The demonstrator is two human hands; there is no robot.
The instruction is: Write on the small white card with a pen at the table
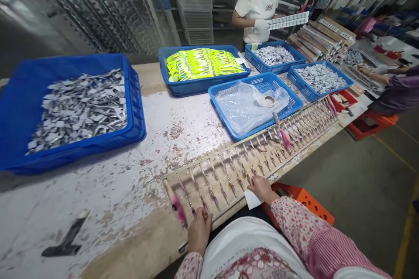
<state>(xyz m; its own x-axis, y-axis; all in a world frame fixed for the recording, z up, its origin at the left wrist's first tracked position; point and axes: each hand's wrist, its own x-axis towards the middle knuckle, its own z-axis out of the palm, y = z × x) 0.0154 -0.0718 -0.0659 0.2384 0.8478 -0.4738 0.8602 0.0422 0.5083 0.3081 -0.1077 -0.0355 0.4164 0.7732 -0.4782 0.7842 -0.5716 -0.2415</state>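
Observation:
A long wooden rack (209, 192) lies along the table's near edge, with several small metal tools with pink-purple handles laid in its slots. My left hand (198, 229) grips the rack's near edge at its left end, fingers curled over it. My right hand (261, 187) rests on the same edge further right, fingers bent onto the wood beside a white paper slip (252, 200). A pink-handled tool (178, 207) lies at the rack's left end.
A big blue crate of metal pieces (78, 109) sits at left. Blue trays hold yellow packets (201, 63), a plastic bag with tape (248, 104), and metal parts (319, 77). A person in white (262, 0) stands beyond. Orange crate (303, 198) below.

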